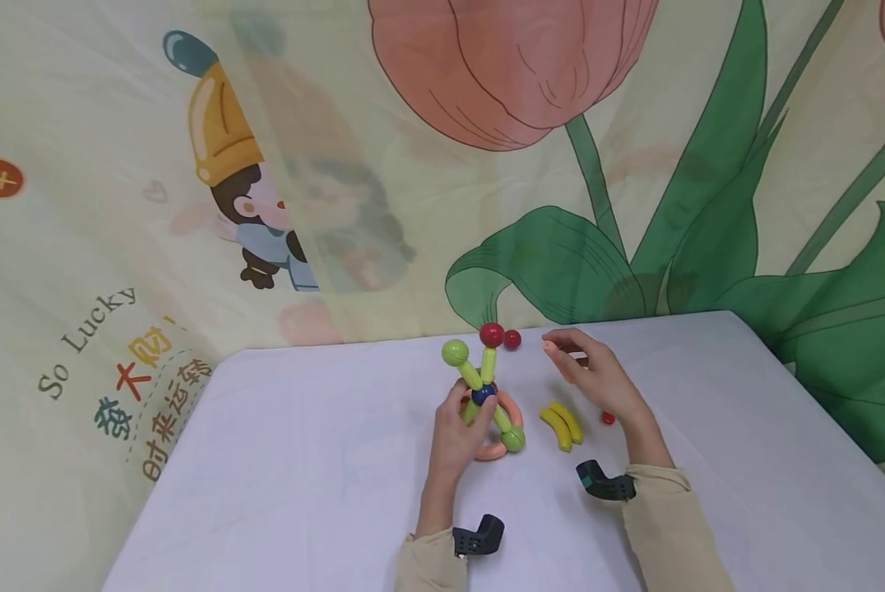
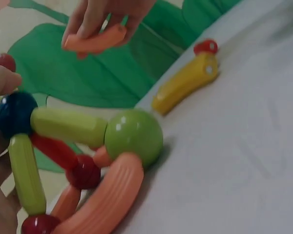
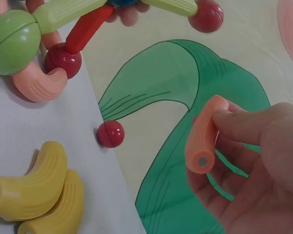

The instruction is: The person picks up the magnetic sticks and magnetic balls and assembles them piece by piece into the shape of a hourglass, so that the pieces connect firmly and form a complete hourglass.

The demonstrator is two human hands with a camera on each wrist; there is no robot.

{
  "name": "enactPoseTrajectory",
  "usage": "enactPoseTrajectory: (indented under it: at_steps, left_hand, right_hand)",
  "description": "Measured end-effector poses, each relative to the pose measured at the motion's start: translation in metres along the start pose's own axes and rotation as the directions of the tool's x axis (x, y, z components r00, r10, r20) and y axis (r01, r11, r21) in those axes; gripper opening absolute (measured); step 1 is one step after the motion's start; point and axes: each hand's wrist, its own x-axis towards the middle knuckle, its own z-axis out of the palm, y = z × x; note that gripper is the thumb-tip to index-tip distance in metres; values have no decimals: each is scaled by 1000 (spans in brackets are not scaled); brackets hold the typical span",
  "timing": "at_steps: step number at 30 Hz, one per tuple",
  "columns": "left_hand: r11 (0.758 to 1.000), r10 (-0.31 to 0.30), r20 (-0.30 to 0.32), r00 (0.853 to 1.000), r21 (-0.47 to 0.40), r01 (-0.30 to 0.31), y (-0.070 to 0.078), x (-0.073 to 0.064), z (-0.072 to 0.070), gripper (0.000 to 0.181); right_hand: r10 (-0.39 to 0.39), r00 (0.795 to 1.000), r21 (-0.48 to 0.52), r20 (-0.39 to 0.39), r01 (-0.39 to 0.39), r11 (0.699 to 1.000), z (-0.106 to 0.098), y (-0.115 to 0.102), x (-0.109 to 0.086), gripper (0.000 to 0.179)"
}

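Observation:
A construction of magnetic rods and balls stands on the table, with curved salmon rods and a green ball low down. Straight lime rods and a red rod meet at a dark blue ball. My left hand grips the construction near that blue ball. Two upper rods end in another green ball and a red ball. To the right, raised off the table, my right hand pinches a loose curved salmon rod between thumb and fingers, its magnet end showing.
Two yellow curved rods lie side by side between the hands. A loose red ball sits near the table's back edge, and a small red piece lies beside the right wrist. Behind the white table hangs a printed cloth.

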Motion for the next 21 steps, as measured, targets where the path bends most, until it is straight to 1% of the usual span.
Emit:
enactPoseTrajectory:
  at_steps: [3, 5, 9, 15, 17, 21]
  left_hand:
    - [998, -16, -26, 1000, -58, 15, 3, 1, 6, 36]
    - [996, -27, -52, 998, -87, 22, 4, 1, 9, 32]
    - [995, -56, -81, 995, -90, 48, 6, 2, 12, 29]
    - [996, -52, -92, 994, -74, 46, 6, 3, 12, 29]
    - [997, -50, -91, 995, -71, 44, 5, 2, 12, 29]
    - [995, -55, -80, 995, -83, 48, 4, 2, 13, 30]
  right_hand:
    - [-12, 1000, -5, 8, 12, 1000, 1, -4, 2, 43]
    - [-24, 1000, -8, 12, 24, 1000, 1, -6, 3, 43]
    - [-60, 998, -17, 9, 61, 998, 2, -12, 9, 43]
    - [-131, 991, -4, -15, 131, 991, 0, -24, 20, 38]
    - [-140, 990, 6, -19, 140, 990, -1, -28, 23, 37]
    - [-135, 991, 2, -20, 135, 991, -2, -32, 27, 39]
